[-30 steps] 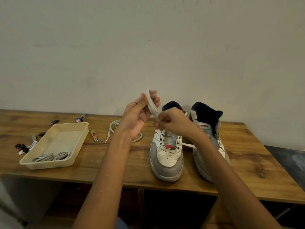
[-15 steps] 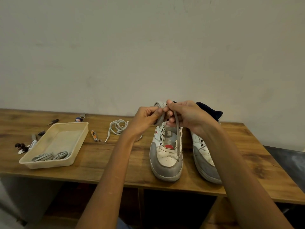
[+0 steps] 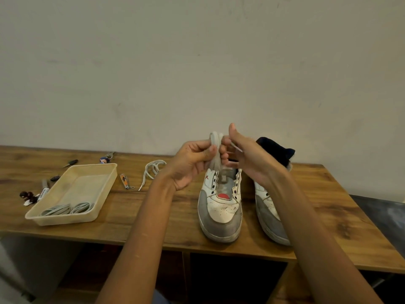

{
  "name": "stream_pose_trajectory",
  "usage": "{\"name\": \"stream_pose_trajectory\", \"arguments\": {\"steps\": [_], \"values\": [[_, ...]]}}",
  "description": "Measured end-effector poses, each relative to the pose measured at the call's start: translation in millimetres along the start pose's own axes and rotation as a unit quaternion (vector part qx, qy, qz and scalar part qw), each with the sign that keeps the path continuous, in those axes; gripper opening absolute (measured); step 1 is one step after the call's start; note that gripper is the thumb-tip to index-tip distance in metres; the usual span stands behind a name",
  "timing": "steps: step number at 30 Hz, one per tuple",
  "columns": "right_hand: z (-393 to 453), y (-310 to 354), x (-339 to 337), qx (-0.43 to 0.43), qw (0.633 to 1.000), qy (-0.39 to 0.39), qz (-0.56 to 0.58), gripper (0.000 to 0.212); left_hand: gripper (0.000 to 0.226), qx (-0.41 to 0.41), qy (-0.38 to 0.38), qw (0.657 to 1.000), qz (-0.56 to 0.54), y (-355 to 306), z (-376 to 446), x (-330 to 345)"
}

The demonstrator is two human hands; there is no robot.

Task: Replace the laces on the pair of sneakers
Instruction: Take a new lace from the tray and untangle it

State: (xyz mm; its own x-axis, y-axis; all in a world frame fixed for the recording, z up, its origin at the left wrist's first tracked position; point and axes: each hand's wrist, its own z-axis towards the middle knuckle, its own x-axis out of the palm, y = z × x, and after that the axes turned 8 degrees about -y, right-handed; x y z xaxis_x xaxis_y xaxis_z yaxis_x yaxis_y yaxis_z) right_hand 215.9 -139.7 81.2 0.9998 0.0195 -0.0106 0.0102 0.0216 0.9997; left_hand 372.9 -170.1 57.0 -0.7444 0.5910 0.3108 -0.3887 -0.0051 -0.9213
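- L hand (image 3: 192,163), centre of frame: fingers curled round a bunched white lace (image 3: 215,150), held above the tongue of the left sneaker (image 3: 220,207).
- R hand (image 3: 247,159), just right of the L: thumb up, fingers pinching the same lace bundle; a thin lace end sticks out by the thumb.
- Left sneaker: white/grey w/ red patch, centre-right of frame, toe toward the camera, eyelets bare, no lace threaded.
- Right sneaker (image 3: 267,213) just beside it to the right, partly behind the R forearm; dark collar shows behind the R hand.
- Both stand on a wooden table (image 3: 153,222).
- Loose white lace (image 3: 151,172) lies on the table left of centre, near the L wrist.
- Cream tray (image 3: 87,187), left of frame, w/ grey coiled laces (image 3: 68,208) in its near end.
- Nail clipper (image 3: 125,182) between tray & loose lace.
- Marker (image 3: 45,189) & small bits at far left; too small to tell.
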Motion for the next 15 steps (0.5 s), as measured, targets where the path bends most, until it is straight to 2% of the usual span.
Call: {"name": "stream_pose_trajectory", "arguments": {"steps": [2, 5, 11, 15], "values": [[0, -4, 8, 0.018, 0.999, 0.038, 0.016, 0.043, 0.041, 0.028, -0.027, 0.998, -0.048, -1, 2, -6], [3, -7, 15, 0.026, 0.999, 0.033, 0.021, 0.042, 0.034, 0.035, -0.073, 0.994, -0.072, 0, 3, -6], [6, -14, 18, 0.071, 0.994, 0.024, -0.075, 0.062, 0.025, 0.050, -0.164, 0.984, -0.054, 1, 4, 1], [2, -10, 20, 0.050, 0.989, 0.017, -0.142, 0.029, 0.017, 0.077, -0.245, 0.964, -0.074, 4, 8, -7]]}}
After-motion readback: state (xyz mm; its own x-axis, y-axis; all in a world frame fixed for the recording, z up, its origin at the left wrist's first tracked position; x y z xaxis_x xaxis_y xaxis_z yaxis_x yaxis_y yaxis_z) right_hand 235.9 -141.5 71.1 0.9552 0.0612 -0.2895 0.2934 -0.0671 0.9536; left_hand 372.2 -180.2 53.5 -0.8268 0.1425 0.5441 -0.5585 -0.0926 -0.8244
